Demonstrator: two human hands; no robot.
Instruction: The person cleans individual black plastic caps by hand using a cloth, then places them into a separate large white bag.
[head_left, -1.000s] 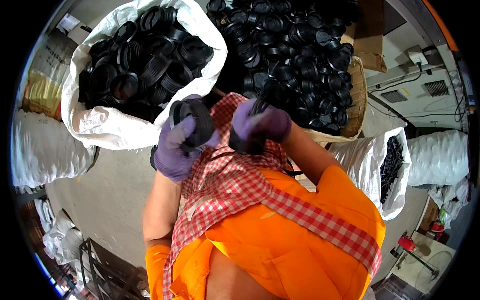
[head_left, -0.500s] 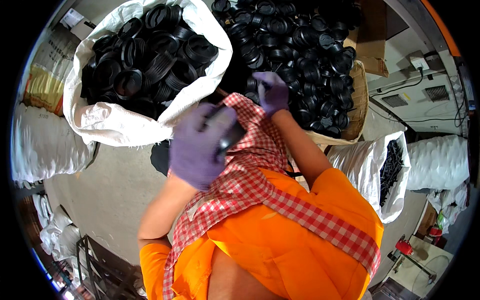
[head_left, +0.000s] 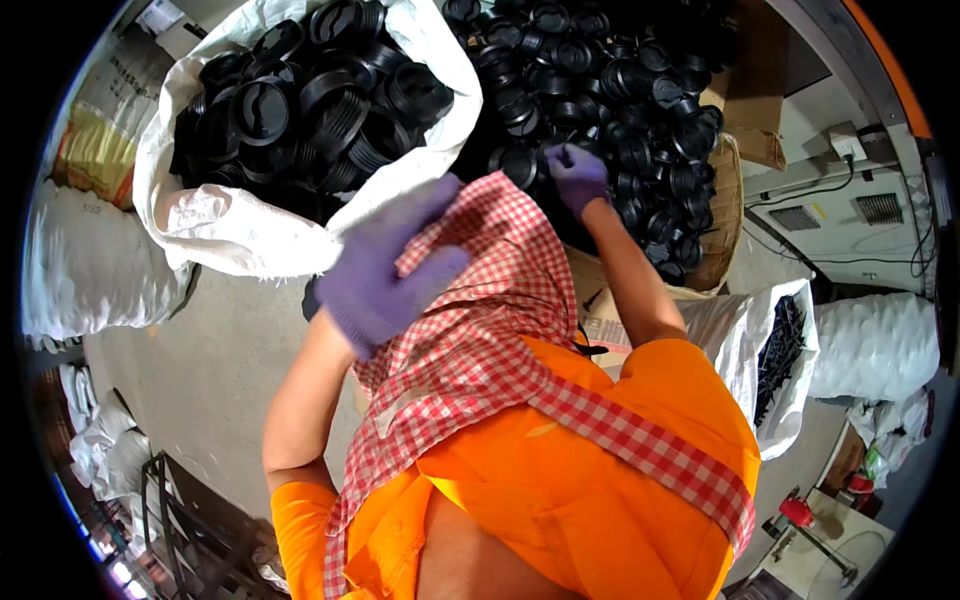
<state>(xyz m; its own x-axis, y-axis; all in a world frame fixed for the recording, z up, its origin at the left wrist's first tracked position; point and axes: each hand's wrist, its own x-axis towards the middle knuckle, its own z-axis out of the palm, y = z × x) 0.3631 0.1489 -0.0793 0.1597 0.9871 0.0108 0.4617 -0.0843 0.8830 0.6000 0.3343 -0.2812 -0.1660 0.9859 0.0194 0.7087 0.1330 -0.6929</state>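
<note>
My left hand (head_left: 385,272), in a purple knit glove, is over the red checked apron (head_left: 490,260), close to the near rim of the white woven sack (head_left: 245,245). Its thumb stands apart from the fingers and nothing shows in it. Large black threaded plastic caps (head_left: 262,110) fill the sack. My right hand (head_left: 578,176), gloved the same way, is at the near side of a heap of smaller-looking black caps (head_left: 630,150). Its fingers are curled together; what they hold, if anything, is too small to make out.
A tan woven basket (head_left: 722,215) edges the heap on the right. Nearer stands an open white sack (head_left: 785,420) of thin dark pieces (head_left: 780,350). Full white sacks (head_left: 95,265) line the left. A dark metal frame (head_left: 170,510) stands at lower left.
The black cap that was in my left hand is out of it, and that hand has opened. My right hand has shifted right along the heap. The view has moved slightly.
</note>
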